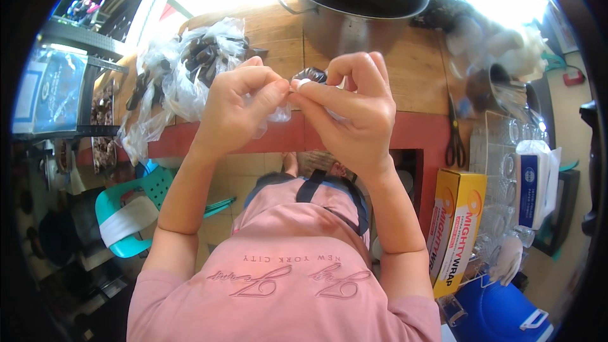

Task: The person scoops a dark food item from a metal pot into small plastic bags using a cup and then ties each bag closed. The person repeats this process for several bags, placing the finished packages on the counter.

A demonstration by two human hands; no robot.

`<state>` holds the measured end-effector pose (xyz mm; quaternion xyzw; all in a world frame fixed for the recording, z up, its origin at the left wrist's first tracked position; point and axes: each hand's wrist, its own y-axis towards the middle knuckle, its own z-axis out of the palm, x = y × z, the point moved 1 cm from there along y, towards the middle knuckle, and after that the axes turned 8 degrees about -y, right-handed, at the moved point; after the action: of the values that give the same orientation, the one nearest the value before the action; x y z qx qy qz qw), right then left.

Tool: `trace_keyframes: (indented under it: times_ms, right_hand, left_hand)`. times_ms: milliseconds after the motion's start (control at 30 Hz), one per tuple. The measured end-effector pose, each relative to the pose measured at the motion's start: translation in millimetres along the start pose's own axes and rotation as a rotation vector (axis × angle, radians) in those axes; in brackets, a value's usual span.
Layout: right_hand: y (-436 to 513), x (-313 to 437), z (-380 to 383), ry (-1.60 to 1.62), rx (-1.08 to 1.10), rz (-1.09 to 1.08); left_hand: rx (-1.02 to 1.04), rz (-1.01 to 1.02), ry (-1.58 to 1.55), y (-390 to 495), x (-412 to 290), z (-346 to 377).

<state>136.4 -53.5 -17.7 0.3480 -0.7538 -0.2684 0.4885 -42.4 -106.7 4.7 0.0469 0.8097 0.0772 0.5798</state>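
My left hand (240, 102) and my right hand (356, 104) meet above the table's front edge, thumbs and forefingers pinched together. Between them they grip a clear plastic bag (281, 113), parts of which show below and behind the fingers. Something white lies at the right fingertips, too small to make out. Just beyond the fingers is a small dark bundle (309, 74) in shiny plastic; the fingers partly hide it, and I cannot tell whether it belongs to the held bag. Left of my left hand, dark filled packets sit in a heap of clear plastic bags (190, 71).
A large metal pot (354, 23) stands at the back of the wooden table (422, 76). To the right are black-handled scissors (455, 145), a yellow cling-wrap box (458, 232), a wire rack of glasses (506, 161) and paper towels (529, 190). A teal chair (128, 218) stands lower left.
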Motion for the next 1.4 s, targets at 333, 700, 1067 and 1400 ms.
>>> trace_keyframes:
  times_ms: [333,700,1067,1400]
  right_hand:
    - [13,-3,-8,0.205,0.148,-0.024]
    - [-6,-12,23,1.097,0.275,0.476]
    - [4,2,18,-0.009,0.025,0.182]
    - [-6,-19,37,1.147,0.476,0.951]
  left_hand:
    - [-0.055,0.318,0.082,6,-5,-5]
    - [0.027,0.369,0.006,10,-3,5]
    - [-0.355,0.62,0.218,-8,4,19]
    - [-0.05,0.629,0.11,-6,14,-22]
